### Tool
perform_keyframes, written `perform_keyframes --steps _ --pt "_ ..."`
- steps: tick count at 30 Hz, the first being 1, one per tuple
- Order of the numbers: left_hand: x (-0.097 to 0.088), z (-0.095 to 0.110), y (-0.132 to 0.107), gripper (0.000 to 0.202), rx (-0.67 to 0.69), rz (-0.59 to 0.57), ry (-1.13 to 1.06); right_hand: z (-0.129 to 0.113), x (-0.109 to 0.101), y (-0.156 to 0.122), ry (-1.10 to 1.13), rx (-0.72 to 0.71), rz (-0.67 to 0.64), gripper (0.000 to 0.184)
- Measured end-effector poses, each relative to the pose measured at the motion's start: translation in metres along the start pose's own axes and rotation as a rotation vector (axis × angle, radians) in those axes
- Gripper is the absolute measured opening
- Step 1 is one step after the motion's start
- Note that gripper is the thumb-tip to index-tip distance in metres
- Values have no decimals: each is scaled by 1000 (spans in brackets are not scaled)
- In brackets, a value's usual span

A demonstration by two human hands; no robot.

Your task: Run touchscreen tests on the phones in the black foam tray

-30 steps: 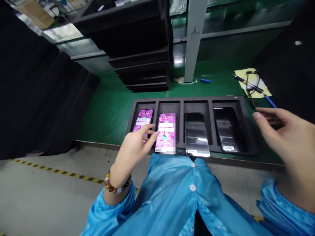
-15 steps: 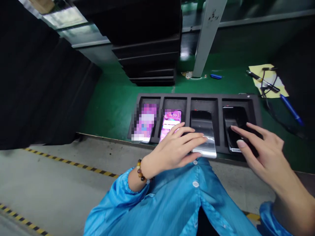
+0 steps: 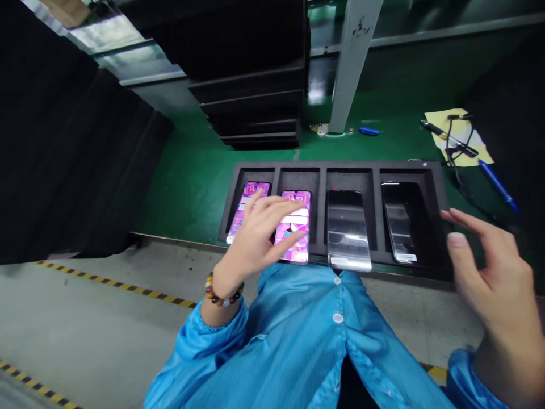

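Observation:
A black tray (image 3: 323,176) with side-by-side compartments holds several phones. My left hand (image 3: 251,236) spreads its fingers over the second phone from the left (image 3: 299,253), whose pink screen is lit and shows 14:39. Whether the fingertips touch the glass I cannot tell. Partly behind that hand lies the leftmost phone (image 3: 239,218), also lit pink. The third phone (image 3: 348,221) has a dark, reflective screen, and its lower end rests over the tray's front rim. Farthest right is another dark phone (image 3: 403,224). My right hand (image 3: 496,267), fingers apart and holding nothing, is beside the tray's right end.
The green tabletop (image 3: 191,187) carries a blue cap (image 3: 368,131), a yellow paper (image 3: 443,117) with a black pen (image 3: 468,149) and a cable, and a blue pen (image 3: 497,184). Black stacked trays (image 3: 259,108) stand behind, near a grey post (image 3: 349,74).
My left hand has moved left from the third phone to over the second. My right hand has drawn away rightward from the rightmost phone. The phones stay in their compartments.

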State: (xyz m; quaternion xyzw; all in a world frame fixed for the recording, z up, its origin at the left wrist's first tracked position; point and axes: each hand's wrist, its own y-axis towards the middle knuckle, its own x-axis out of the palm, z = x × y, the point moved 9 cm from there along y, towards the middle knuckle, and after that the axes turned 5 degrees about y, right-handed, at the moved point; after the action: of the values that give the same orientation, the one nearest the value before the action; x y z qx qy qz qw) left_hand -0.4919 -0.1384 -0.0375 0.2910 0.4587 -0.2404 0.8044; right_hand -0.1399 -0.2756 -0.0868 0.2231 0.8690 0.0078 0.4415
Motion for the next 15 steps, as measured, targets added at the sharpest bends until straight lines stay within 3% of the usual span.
perform_keyframes --steps 4,7,10,13,15 --pt "-33 -53 -22 37 -229 158 121 -3 26 9 -88 -5 -80 87" --pt "-36 -65 -31 36 -293 184 141 -12 43 14 -146 -14 -69 94" --pt "-17 -28 -15 34 -102 121 112 -15 49 15 -155 38 -28 90" --pt "25 42 13 36 321 -126 28 -16 51 15 -158 48 -4 82" --pt "49 71 34 40 509 -268 -12 -16 51 14 -175 69 2 75"
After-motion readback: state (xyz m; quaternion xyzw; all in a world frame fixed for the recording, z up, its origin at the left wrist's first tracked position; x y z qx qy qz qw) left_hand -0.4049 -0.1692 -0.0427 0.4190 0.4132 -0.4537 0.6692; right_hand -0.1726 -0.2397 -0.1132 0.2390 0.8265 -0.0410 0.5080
